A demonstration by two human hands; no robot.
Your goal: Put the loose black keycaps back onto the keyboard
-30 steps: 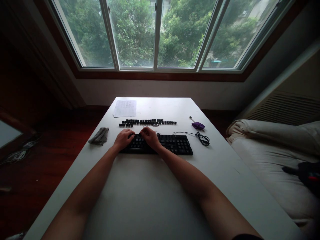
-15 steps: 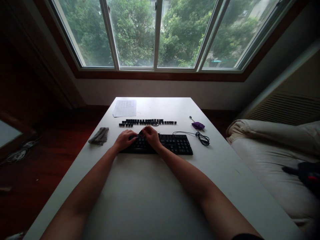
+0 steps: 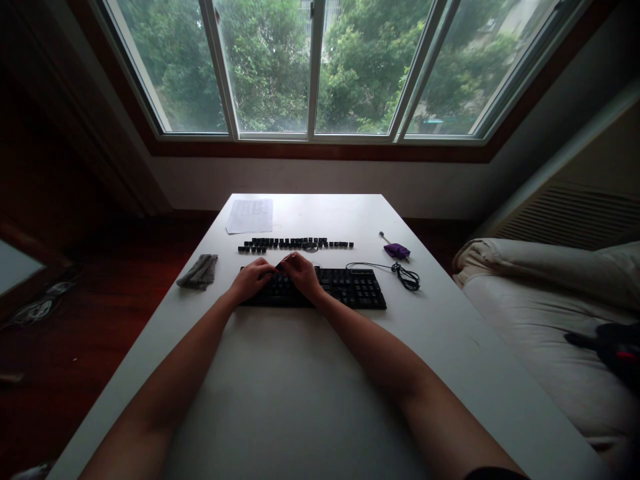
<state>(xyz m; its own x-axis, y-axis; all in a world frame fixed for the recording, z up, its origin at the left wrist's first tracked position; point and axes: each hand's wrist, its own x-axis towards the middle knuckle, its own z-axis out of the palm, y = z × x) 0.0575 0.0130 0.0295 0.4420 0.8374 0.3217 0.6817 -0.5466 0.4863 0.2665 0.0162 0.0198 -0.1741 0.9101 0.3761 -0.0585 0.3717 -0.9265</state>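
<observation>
A black keyboard [image 3: 350, 287] lies on the white table, with both hands over its left part. My right hand [image 3: 301, 272] pinches a small black piece [image 3: 280, 265] that looks like a keycap. My left hand [image 3: 253, 277] has its fingers drawn together, their tips meeting those of the right hand; what they hold, if anything, is too small to make out. Behind the keyboard, several loose black keycaps [image 3: 290, 243] stand in uneven rows. A round, thin-rimmed thing [image 3: 311, 249] lies by them, partly hidden.
A grey cloth [image 3: 199, 272] lies left of the keyboard. The coiled cable [image 3: 407, 277], a purple cloth or pouch [image 3: 397, 251] and a small brush [image 3: 384, 237] are on the right. A printed sheet [image 3: 250, 217] rests at the table's back left. A beige sofa [image 3: 525, 313] stands to the right.
My left fingers have risen slightly off the keyboard and moved right, meeting the right fingertips. The right hand has hardly moved and still pinches the small black piece.
</observation>
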